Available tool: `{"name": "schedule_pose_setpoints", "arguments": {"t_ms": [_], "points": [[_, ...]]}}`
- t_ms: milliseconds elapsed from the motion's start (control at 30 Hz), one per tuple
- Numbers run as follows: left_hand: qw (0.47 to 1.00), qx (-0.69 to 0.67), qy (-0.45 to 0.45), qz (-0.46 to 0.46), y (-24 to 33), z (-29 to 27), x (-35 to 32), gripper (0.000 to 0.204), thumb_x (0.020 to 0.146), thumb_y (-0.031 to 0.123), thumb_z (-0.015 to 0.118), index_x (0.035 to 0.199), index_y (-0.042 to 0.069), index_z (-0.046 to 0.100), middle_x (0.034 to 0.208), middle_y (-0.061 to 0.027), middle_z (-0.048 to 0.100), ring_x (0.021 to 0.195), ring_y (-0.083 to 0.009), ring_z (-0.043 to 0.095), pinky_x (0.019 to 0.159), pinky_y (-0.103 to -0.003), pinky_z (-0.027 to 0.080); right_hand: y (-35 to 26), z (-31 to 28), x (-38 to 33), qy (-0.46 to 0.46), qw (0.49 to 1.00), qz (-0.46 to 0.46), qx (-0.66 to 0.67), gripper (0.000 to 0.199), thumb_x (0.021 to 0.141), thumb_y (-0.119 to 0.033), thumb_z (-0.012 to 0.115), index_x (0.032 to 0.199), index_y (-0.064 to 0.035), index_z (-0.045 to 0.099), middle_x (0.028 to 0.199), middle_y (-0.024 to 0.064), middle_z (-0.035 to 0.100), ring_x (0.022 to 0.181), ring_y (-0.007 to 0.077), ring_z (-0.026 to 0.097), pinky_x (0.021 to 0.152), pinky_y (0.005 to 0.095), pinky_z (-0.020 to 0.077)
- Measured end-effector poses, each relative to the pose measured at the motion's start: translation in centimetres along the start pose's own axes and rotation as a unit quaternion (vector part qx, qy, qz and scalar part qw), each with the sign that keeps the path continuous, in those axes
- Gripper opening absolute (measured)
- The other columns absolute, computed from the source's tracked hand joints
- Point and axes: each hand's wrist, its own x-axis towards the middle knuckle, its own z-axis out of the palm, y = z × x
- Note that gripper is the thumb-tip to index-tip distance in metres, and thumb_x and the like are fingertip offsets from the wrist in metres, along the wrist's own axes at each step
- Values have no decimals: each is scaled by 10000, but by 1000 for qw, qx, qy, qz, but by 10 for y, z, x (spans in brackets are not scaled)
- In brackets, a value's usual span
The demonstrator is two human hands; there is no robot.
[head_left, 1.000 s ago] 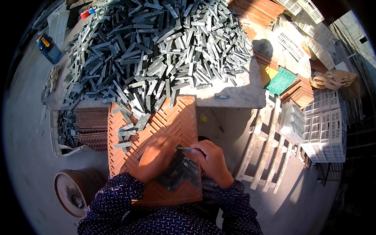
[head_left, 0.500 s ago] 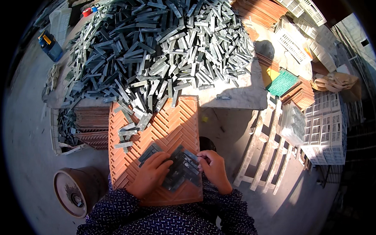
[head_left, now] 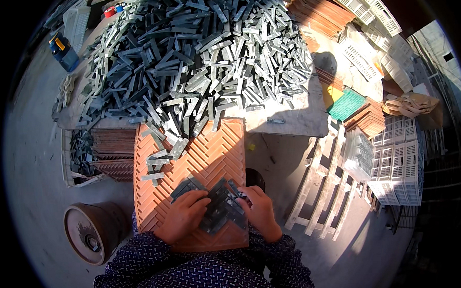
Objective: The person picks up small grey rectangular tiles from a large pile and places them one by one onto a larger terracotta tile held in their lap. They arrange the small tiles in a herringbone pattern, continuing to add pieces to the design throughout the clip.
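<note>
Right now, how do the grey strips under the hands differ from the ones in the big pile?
The strips under the hands lie flat, fitted into the orange tray in a zigzag; the big pile is loose and jumbled. The fitted ones are few, the pile holds very many. Both are grey, narrow strips.

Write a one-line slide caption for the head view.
Both hands, left hand and right hand, press grey strips into an orange herringbone tray below a heap of strips.

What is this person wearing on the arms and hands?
Both forearms are covered by long sleeves of dark navy fabric with a dense pattern of small white marks, reaching to the wrists. The left hand and right hand are bare: no gloves, and no rings or watch can be made out.
</note>
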Motion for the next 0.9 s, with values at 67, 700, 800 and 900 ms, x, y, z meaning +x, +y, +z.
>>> {"name": "schedule_pose_setpoints", "arguments": {"t_ms": [67, 700, 800, 900], "points": [[1000, -6, 10, -4, -2, -1, -2, 274, 736, 11, 641, 1010, 9, 621, 1118, -141, 591, 1018, -320, 587, 869, -395, 490, 1, 0, -1, 0, 1000, 15, 4, 282, 780, -63, 688, 1052, -38, 617, 935, 130, 614, 746, 281, 637, 659, 337, 507], [954, 226, 150, -127, -58, -54, 37, 489, 702, 183, 728, 1102, 6, 510, 1068, -179, 549, 973, -360, 518, 827, -440, 445, -62, 16, 76, -3, 996, -22, -85, 235, 758, -190, 728, 915, -40, 640, 843, 150, 627, 729, 299, 640, 637, 364, 501], [952, 226, 139, -155, -50, -56, 50, 429, 708, 159, 712, 1058, 20, 507, 1040, -171, 543, 954, -359, 521, 803, -442, 449, -61, 38, 137, 78, 991, -51, -94, 294, 759, -206, 732, 928, -15, 586, 833, 180, 626, 757, 359, 629, 657, 416, 498], [953, 222, 144, -145, -49, -53, 49, 384, 710, 138, 703, 1023, 35, 506, 1016, -167, 539, 943, -361, 522, 786, -443, 450, -57, 51, 164, 112, 983, -11, -147, 317, 765, -202, 727, 945, -3, 559, 839, 196, 633, 787, 391, 623, 680, 439, 501]]}}
